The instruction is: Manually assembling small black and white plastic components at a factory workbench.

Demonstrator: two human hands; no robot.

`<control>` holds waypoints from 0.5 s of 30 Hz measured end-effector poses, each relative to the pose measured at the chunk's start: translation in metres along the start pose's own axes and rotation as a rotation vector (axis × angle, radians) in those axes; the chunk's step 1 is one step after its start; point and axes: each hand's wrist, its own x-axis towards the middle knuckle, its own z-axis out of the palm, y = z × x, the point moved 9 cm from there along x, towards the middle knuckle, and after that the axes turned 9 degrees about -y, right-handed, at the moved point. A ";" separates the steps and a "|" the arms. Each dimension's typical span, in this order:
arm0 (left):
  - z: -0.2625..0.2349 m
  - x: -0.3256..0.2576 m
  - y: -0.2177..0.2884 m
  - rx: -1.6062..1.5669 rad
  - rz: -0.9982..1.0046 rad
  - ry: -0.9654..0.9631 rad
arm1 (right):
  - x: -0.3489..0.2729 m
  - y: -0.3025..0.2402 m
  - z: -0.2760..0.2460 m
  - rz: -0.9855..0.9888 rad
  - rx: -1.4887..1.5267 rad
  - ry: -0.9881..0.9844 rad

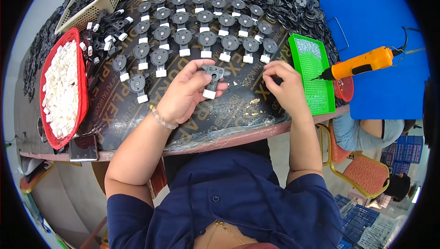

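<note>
My left hand (185,88) is closed around a small black plastic part (213,78) with a white block at its near end, the thumb lying across it. To its right, just above the table, my right hand (286,86) has thumb and fingers curled together in a pinch. Anything between those fingertips is too small to make out. Beside that hand lies a green tray (331,100) of small silvery pieces. Beyond my hands, rows of black disc-shaped parts with white ends (207,39) are spread over the dark tabletop (238,107).
An orange electric screwdriver (362,63) hangs over the green tray, near a small red bowl (346,89). At left are a red basket (84,91) of white pieces, a phone (83,149) and a beige basket (103,1). Black discs (293,1) pile up behind. Someone's sleeve (346,132) shows at right.
</note>
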 end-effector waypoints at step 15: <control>0.006 0.001 -0.012 0.131 -0.080 -0.059 | 0.040 -0.082 0.040 -0.259 0.145 -0.292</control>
